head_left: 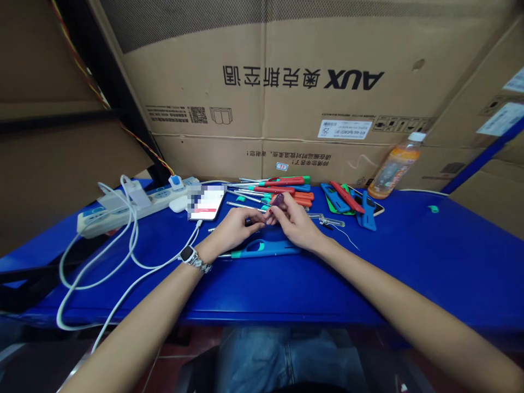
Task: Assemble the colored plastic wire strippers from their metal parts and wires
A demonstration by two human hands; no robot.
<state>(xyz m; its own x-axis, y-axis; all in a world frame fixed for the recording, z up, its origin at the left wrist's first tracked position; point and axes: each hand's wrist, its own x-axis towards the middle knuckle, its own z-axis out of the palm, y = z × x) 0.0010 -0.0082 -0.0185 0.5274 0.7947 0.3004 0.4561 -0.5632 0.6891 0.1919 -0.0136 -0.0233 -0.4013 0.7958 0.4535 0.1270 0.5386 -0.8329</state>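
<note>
Both my hands meet over the middle of the blue table (409, 262). My left hand (235, 226), with a watch on its wrist, has its fingers pinched together on something small that I cannot make out. My right hand (292, 221) is closed too, and a small dark purple piece (278, 200) shows at its fingertips. A blue lighter-shaped tool with a teal tip (262, 250) lies on the table just under both hands. Behind them lies a pile of red, green and blue stick lighters (282, 188).
A phone (207, 202) on a white cable (123, 262) lies left of my hands, next to a power strip (123, 210). Blue, red and green casings (347, 201) and an orange bottle (393, 166) stand at the right. Cardboard boxes (286, 82) wall the back.
</note>
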